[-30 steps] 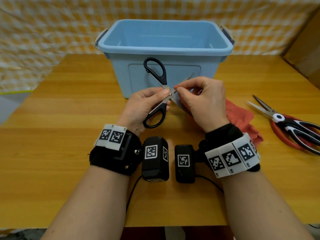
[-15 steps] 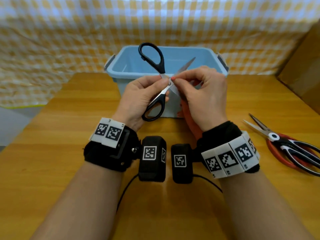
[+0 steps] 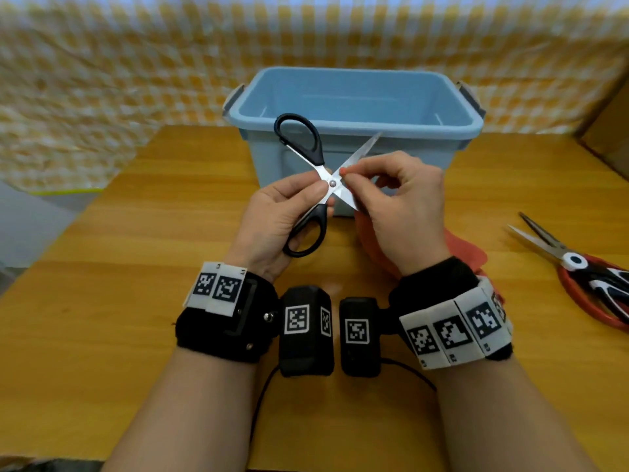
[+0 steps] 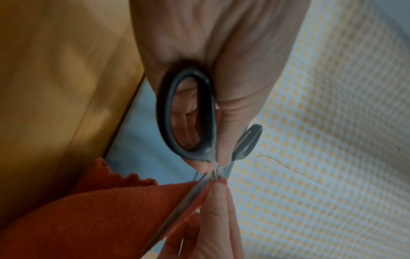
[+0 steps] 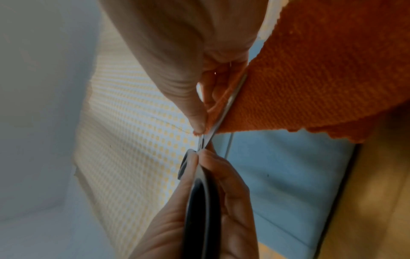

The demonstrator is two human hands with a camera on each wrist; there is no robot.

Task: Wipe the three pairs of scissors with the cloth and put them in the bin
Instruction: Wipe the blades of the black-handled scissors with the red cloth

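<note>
Black-handled scissors [image 3: 308, 148] are held spread wide in the air in front of the blue bin [image 3: 357, 131]. My left hand [image 3: 282, 212] grips them at the pivot and lower handle loop [image 4: 186, 113]. My right hand [image 3: 398, 202] pinches the orange cloth [image 5: 310, 70] around one blade near the pivot; the cloth [image 3: 466, 247] hangs below that hand. The other blade points up to the right over the bin's front wall. Two more pairs, one red-handled [image 3: 585, 287] and one black-and-white [image 3: 578, 264], lie overlapped on the table at the right.
The wooden table [image 3: 136, 267] runs to a checked curtain [image 3: 136, 63] behind the bin. A brown cardboard box [image 3: 609, 120] stands at the far right. Both wrists wear black bands with marker tags.
Both hands and the black scissors stay in front of the bin, still pinched at the blade. The head view has shifted, so the bin sits lower and nearer than half a second ago.
</note>
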